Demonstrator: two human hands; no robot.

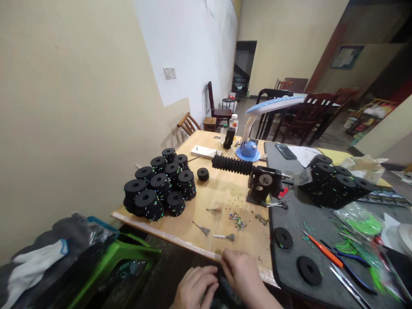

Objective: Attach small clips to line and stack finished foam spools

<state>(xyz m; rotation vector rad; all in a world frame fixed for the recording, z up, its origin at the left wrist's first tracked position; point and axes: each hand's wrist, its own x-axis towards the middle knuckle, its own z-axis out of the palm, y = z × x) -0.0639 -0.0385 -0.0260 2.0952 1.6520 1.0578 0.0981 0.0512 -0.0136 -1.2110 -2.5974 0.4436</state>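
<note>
At the table's near edge, my left hand [195,286] is curled with its fingertips turned toward the right. Close beside it, my right hand [240,271] has its fingers bent down over the edge. Both hands look closed, and whatever they hold, if anything, is hidden below. Just beyond them lie small tufts with stems, one with a white stem [223,236] and one dark [201,228]. A scatter of tiny coloured beads [237,221] lies farther in. Behind the beads stands a black vise-like device [264,184] with a ribbed black roll [232,165] reaching left.
Stacked black foam discs [159,180] with coloured bits fill the table's left; more stacks [334,176] stand right. A blue lamp [249,151] is at the back. On the grey mat lie loose discs [309,270], pliers [349,266] and tweezers [349,287]. A green stool [106,266] stands lower left.
</note>
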